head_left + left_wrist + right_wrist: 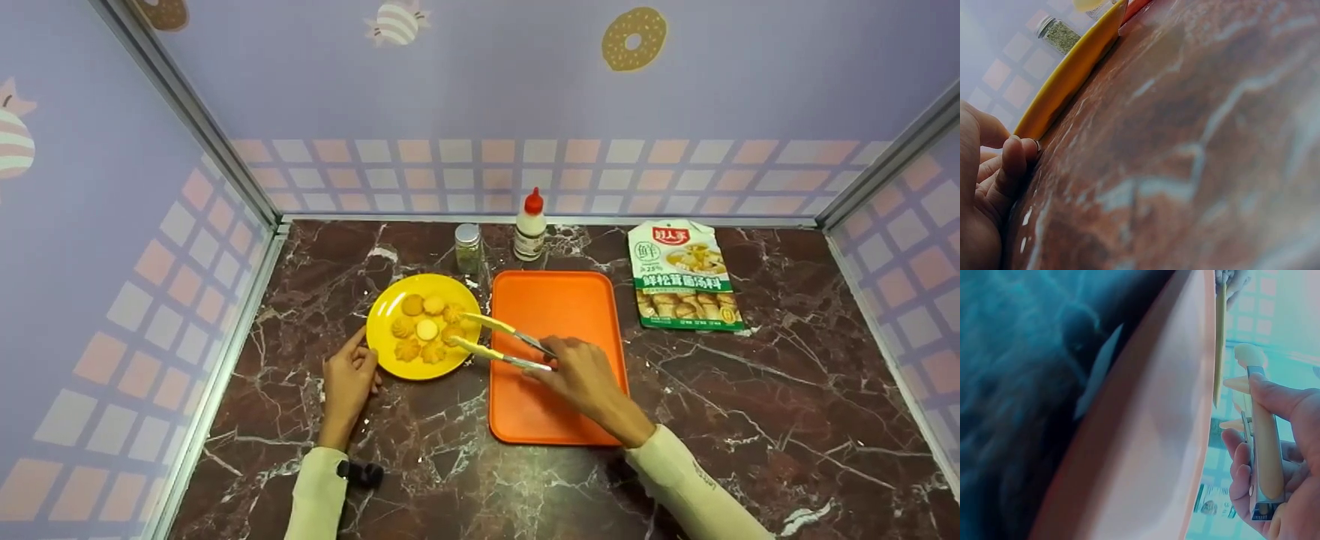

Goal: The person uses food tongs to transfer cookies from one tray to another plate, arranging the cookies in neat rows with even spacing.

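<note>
Gripping yellow tongs (504, 341), right hand (581, 379) sits over orange tray (559, 420), tong tips spread around a cookie (454, 334) on yellow plate (386, 352). Left hand (349, 379), fingers loosely curled, touches plate rim on the marble surface (750, 420). Spice jar (468, 247), squeeze bottle (530, 225), soup packet (686, 274) behind.

Tabletop (750, 420): polished dark marble look with white veins, glossy. Plate (386, 345): smooth yellow plastic. Tray (555, 300): matt orange plastic. Tongs (499, 341): bright metal arms with pale plastic tips. Jar (468, 247): clear glass, metal cap. Pouch (686, 274): shiny printed foil.
</note>
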### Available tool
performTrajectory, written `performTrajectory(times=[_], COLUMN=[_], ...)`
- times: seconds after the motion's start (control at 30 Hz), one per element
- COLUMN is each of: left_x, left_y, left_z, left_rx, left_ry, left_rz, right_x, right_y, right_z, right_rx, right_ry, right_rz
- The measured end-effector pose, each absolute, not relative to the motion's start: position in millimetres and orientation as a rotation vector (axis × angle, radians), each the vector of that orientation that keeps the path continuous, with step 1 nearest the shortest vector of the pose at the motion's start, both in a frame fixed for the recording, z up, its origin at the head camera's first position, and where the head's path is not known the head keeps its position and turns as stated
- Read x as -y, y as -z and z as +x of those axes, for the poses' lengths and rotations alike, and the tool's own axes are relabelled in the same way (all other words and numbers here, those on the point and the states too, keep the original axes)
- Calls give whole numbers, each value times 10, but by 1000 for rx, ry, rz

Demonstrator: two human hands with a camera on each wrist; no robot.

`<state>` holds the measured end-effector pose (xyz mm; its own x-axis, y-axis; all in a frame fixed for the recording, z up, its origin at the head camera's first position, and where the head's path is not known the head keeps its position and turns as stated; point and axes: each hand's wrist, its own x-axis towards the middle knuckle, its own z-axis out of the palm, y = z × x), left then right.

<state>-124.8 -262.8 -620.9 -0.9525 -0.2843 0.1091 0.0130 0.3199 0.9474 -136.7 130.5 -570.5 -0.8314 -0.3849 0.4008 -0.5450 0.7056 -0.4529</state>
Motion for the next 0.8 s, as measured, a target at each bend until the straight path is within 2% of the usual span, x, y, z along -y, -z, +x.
performTrajectory(times=[0.3, 0.47, 0.8], left_x=[2521, 2592, 2625], left_y=[5994, 6195, 6193], left_z=[-1203, -1238, -1257], left_rx=[2334, 2333, 2321], left_ry=[1696, 1675, 1688], left_rz=[263, 283, 214], right_x=[-1505, -1654, -1995], right_y=[5715, 5724, 5794], right_z=[-1381, -1366, -1317], right_rx=[2604, 2590, 2581], right_ry=[-836, -824, -845], right_rz=[672, 642, 513])
